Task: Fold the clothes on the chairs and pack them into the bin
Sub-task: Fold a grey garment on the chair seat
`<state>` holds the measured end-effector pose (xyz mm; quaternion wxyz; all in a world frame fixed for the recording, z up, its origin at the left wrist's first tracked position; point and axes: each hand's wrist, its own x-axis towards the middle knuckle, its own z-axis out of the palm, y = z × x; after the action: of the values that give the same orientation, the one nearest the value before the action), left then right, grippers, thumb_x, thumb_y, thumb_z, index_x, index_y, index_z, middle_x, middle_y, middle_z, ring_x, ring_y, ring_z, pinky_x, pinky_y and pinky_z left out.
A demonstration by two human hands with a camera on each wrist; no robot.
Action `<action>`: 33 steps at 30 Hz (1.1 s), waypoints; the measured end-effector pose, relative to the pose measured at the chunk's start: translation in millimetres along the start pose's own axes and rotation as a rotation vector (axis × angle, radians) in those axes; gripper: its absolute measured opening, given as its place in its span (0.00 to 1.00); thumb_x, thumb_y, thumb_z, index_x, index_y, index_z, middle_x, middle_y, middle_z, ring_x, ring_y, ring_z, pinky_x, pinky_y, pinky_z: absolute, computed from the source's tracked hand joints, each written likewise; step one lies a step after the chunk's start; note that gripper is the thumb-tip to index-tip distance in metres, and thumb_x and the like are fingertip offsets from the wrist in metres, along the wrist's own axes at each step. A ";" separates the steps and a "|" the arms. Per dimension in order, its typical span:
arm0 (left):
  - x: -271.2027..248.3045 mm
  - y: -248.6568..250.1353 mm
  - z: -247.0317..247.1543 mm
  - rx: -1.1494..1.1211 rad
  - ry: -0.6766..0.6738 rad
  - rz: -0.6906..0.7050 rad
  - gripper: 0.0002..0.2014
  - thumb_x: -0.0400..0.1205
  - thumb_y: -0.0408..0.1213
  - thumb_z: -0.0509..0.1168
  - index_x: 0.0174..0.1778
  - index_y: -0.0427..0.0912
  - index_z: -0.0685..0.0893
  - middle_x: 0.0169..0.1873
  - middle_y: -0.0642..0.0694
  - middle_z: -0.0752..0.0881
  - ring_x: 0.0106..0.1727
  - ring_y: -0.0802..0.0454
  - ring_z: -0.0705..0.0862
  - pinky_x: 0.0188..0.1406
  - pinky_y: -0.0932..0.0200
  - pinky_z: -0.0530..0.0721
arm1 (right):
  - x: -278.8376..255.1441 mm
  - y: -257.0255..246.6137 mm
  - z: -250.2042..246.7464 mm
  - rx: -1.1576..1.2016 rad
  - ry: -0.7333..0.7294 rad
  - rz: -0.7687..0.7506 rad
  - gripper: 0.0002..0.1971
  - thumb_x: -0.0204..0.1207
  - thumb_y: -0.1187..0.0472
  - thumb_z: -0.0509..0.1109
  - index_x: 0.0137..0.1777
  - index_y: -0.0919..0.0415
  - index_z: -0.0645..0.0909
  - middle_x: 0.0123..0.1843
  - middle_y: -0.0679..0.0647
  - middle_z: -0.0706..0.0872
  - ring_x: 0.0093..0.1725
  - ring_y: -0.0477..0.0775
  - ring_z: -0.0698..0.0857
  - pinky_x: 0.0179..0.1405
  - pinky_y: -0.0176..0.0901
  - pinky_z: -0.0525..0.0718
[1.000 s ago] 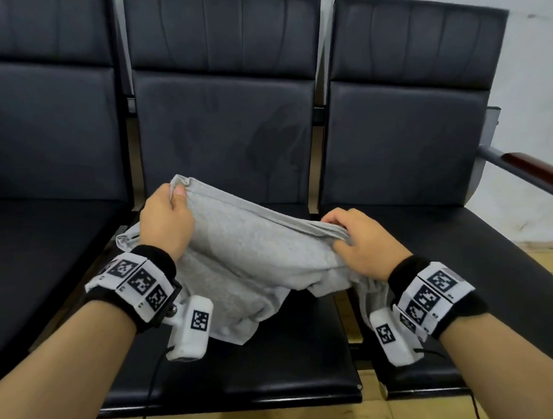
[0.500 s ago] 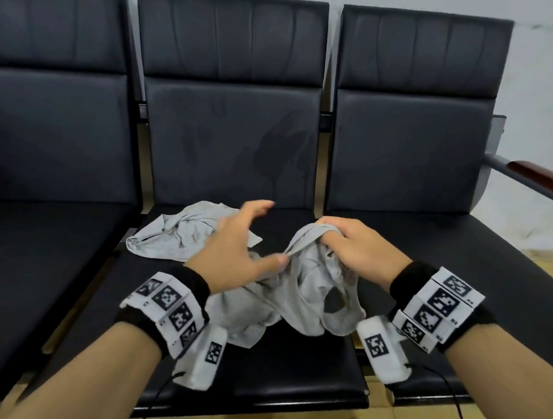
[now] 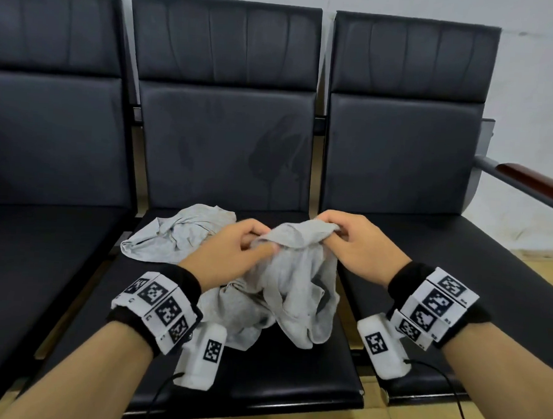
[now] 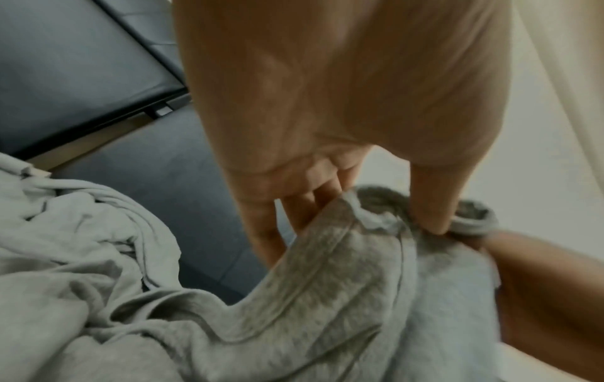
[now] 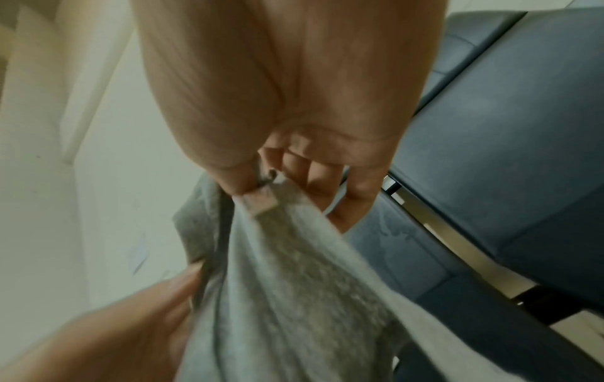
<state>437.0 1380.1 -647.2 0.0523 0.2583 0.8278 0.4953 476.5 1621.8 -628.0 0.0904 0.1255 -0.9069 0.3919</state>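
Both the left hand (image 3: 230,255) and right hand (image 3: 360,247) have a pinching grip on the bunched grey garment (image 3: 296,285) above the middle chair (image 3: 259,370).

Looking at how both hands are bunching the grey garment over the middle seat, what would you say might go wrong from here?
1. The left hand and right hand pinch the grey garment close together at one bunched edge, so it may fold crooked.
2. Its crumpled far part lies on the middle seat and may stay tangled.
3. The hanging part could slide off the seat's front edge.
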 end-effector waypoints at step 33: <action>-37.1 3.0 -79.1 -0.270 0.517 -0.083 0.07 0.87 0.39 0.71 0.59 0.46 0.91 0.45 0.41 0.95 0.49 0.44 0.94 0.55 0.47 0.92 | -10.7 31.6 -16.8 0.824 -0.071 0.444 0.09 0.83 0.59 0.72 0.53 0.62 0.92 0.54 0.59 0.92 0.62 0.59 0.89 0.70 0.57 0.85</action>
<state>443.0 1300.7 -611.1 -0.1061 0.0804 0.7500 0.6479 478.4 1656.8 -641.2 -0.0842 -0.0326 -0.6832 0.7246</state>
